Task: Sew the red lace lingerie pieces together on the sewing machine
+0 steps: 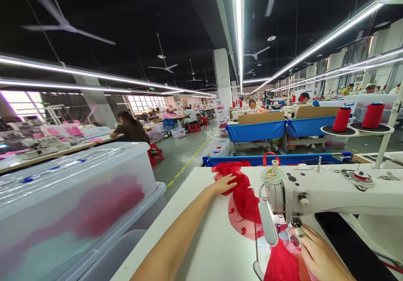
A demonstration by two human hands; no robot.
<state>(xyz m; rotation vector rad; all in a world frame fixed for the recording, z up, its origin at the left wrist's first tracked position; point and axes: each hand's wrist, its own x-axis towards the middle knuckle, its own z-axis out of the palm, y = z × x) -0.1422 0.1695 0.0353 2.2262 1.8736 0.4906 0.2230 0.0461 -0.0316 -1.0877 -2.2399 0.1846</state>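
Observation:
My left hand [225, 184] lies on bunched red sheer fabric [244, 197] on the white table left of the sewing machine [340, 193]. Its fingers are stretched out and apart over the cloth. Lighter mesh with small red motifs spreads below that bunch. Close to the machine's needle area, my right hand [319, 249] rests flat at the edge of more of the fabric, beside a red lace piece [282, 262]. The machine head partly covers its fingertips, but the fingers look extended. The needle itself is hidden behind the machine's white guard [268, 222].
A black phone [349, 243] lies under the machine arm. Two red thread cones [341, 119] stand on a holder at the right. Clear plastic bins [78, 197] with red cloth inside stand left of the table. A blue cloth trough [302, 159] runs behind it. Other people sit at worktables farther off.

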